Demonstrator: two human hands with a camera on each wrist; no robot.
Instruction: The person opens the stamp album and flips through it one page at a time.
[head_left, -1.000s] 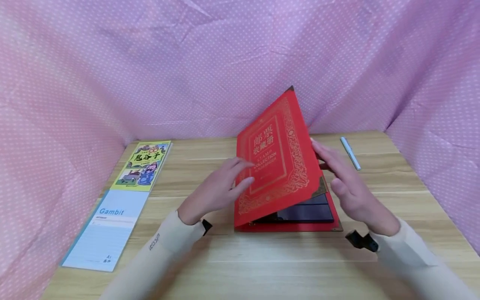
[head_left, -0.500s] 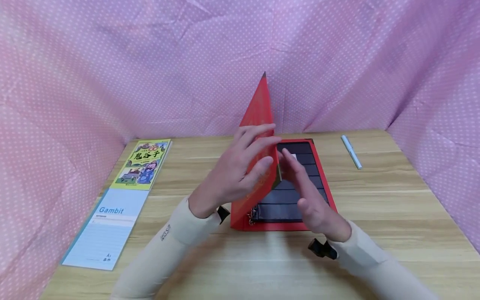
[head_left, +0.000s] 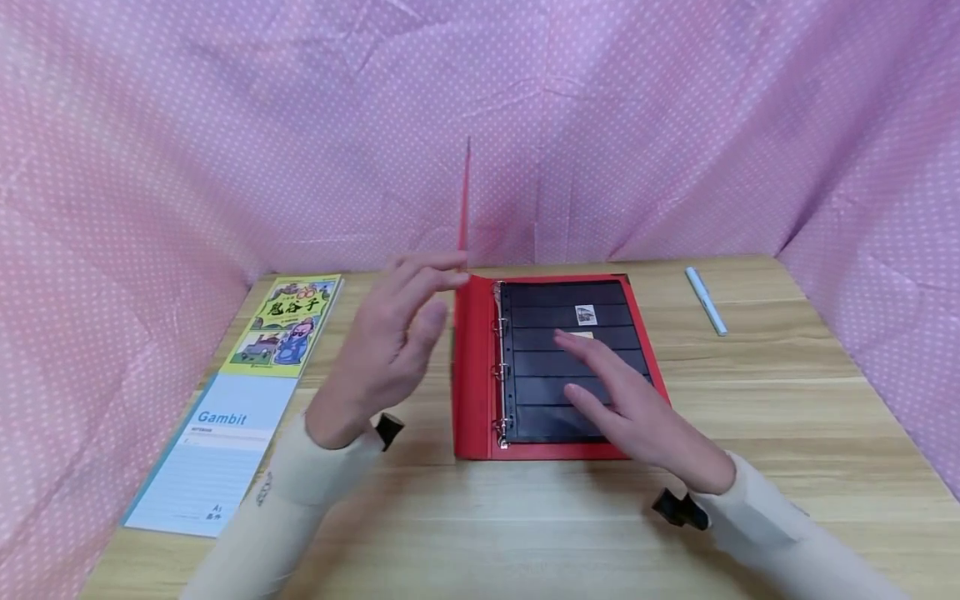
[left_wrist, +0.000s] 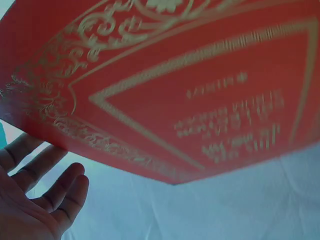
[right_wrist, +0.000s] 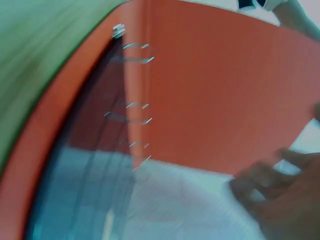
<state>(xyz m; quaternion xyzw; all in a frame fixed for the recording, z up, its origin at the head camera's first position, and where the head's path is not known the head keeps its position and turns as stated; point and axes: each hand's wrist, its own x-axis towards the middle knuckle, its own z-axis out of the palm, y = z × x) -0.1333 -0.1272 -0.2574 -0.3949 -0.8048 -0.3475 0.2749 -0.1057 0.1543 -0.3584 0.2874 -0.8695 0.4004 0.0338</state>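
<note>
A red stamp album [head_left: 472, 392] lies with its front cover [left_wrist: 165, 75] standing upright, edge-on in the head view. My left hand [head_left: 382, 342] is at that cover, its loosely bent fingertips touching the edge. Inside, metal rings [head_left: 500, 372] hold a black stock page [head_left: 551, 389] with horizontal strips. A small stamp [head_left: 585, 315] sits in an upper strip, and a pale one [head_left: 582, 335] shows just below it, partly hidden. My right hand [head_left: 637, 408] is over the page's right side with fingers spread, holding nothing; whether it touches the page I cannot tell.
On the left of the wooden table [head_left: 540, 525], a yellow comic book [head_left: 285, 325] lies above a light blue notebook [head_left: 213, 450]. To the album's right is a light blue pen [head_left: 706, 301]. A pink dotted cloth [head_left: 360, 125] hangs behind the table and at its sides.
The album's cover has swung left from leaning over the page to upright, uncovering the page. My left hand moved up, then left with it. My right hand left the cover and is now over the page.
</note>
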